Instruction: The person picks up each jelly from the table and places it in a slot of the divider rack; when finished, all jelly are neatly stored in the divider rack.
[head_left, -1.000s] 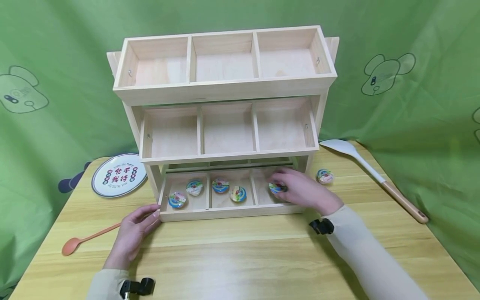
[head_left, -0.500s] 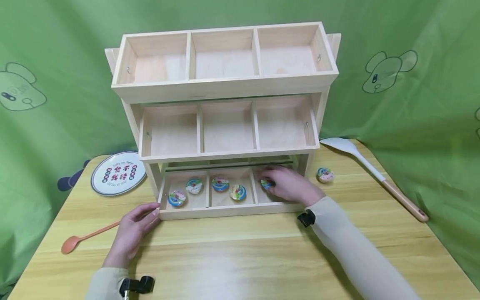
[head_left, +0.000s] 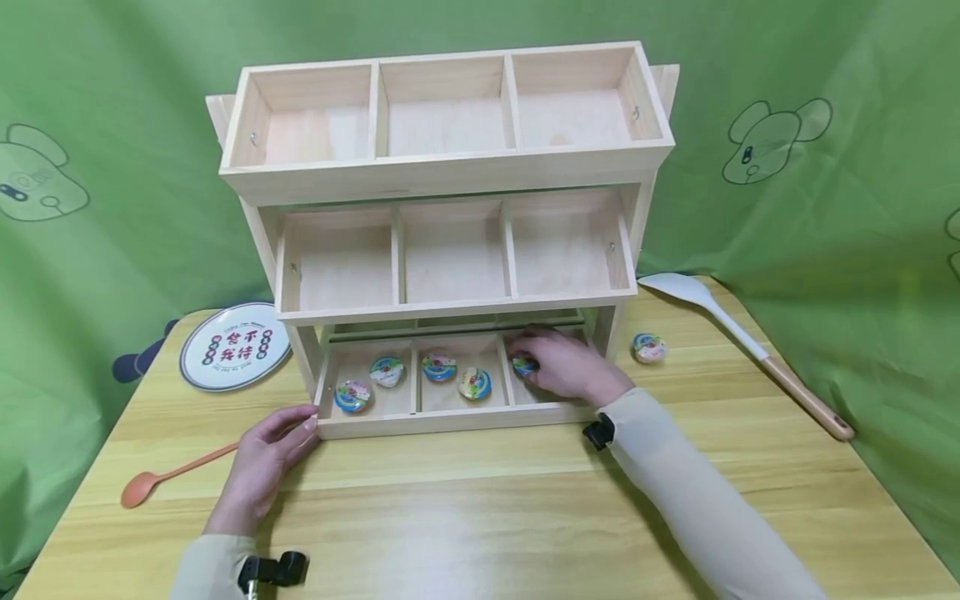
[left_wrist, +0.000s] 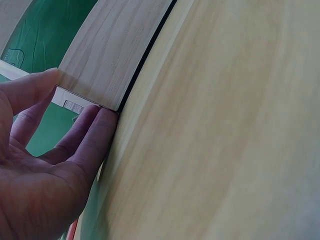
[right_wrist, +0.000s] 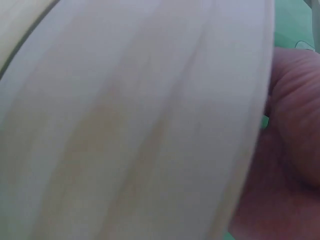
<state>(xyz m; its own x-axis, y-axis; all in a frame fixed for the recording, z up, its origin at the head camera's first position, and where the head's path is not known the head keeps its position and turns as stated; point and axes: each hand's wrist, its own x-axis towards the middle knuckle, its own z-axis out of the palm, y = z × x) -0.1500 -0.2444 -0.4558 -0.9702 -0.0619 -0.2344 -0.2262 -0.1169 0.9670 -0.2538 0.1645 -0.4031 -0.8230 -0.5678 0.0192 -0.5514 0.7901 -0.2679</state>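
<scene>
My right hand (head_left: 562,364) reaches into the right compartment of the bottom tray (head_left: 465,423) and grips a small jelly cup (head_left: 524,365) with a blue printed lid, close to the divider. Two jelly cups (head_left: 386,371) lie in the left compartment and two more (head_left: 438,366) in the middle one. At the tray's left front corner, my left hand (head_left: 266,458) rests with its fingertips against the end. The left wrist view has the thumb and fingers (left_wrist: 105,125) touching that corner. In the right wrist view the tray's front board (right_wrist: 150,125) hides the right hand's fingers.
Above rise the middle tray (head_left: 457,307) and top tray (head_left: 450,173) of the wooden rack. A loose jelly cup (head_left: 648,348) and a white ladle with a wooden handle (head_left: 738,337) lie to the right. A plate (head_left: 236,346) and an orange spoon (head_left: 141,489) lie left.
My right hand has moved left inside the right compartment, bringing the jelly cup nearer the divider. The left hand stays at the tray's corner.
</scene>
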